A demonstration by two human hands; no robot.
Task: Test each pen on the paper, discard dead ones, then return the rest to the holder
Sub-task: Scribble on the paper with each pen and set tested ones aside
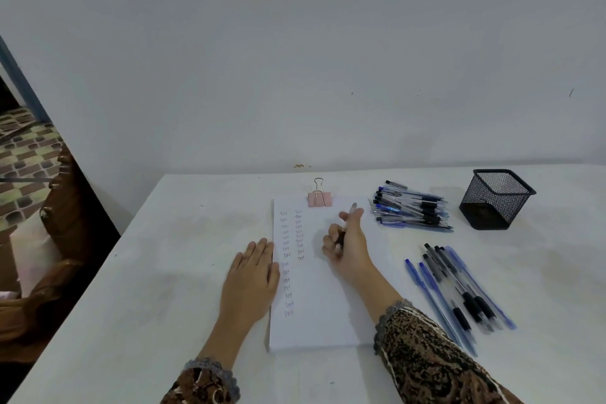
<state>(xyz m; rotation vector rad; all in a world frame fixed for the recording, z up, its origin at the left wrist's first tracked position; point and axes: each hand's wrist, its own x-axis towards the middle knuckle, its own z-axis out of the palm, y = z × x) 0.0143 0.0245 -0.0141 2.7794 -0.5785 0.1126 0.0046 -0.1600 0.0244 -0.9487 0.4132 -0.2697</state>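
Now the pen (341, 235) stands over the middle of the paper (314, 311), clasped in the right hand (348, 248), whose fingers curl round its dark grip while its clear top pokes up past the thumb. The fingers hide its tip, so I cannot tell whether it touches the sheet. Two columns of small written words run down the paper's left part. The left hand (252, 275) lies flat, fingers straight, on the paper's left edge. A pink binder clip (319, 199) holds the top edge. Right of the paper a row of pens (459, 289) lies on the white bench (147, 272); farther back is a pile of pens (411, 208), with the black mesh holder (495, 198) just beside it.
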